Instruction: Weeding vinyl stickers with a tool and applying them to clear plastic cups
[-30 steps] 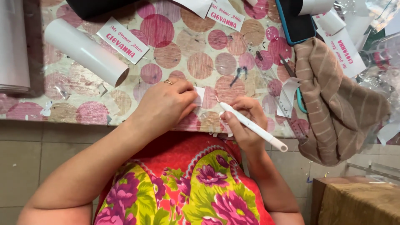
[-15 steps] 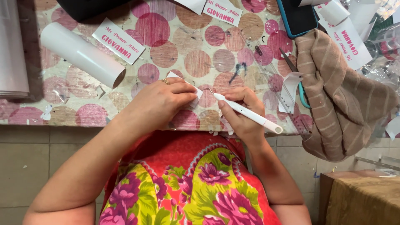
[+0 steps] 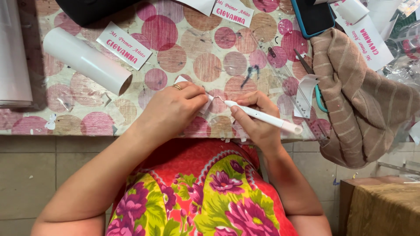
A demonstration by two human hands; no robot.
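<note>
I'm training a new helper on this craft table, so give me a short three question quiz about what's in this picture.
1. True or false: the right hand holds a white pen-like tool.
2. Which hand wears a gold ring?
3. The white roll lies: A) left of the hands, B) on the striped cloth, C) on the floor.

Key: 1 true; 2 the left hand; 3 A.

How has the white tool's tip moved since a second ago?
Yes: the tool in the right hand swung its tip toward the white roll.
</note>
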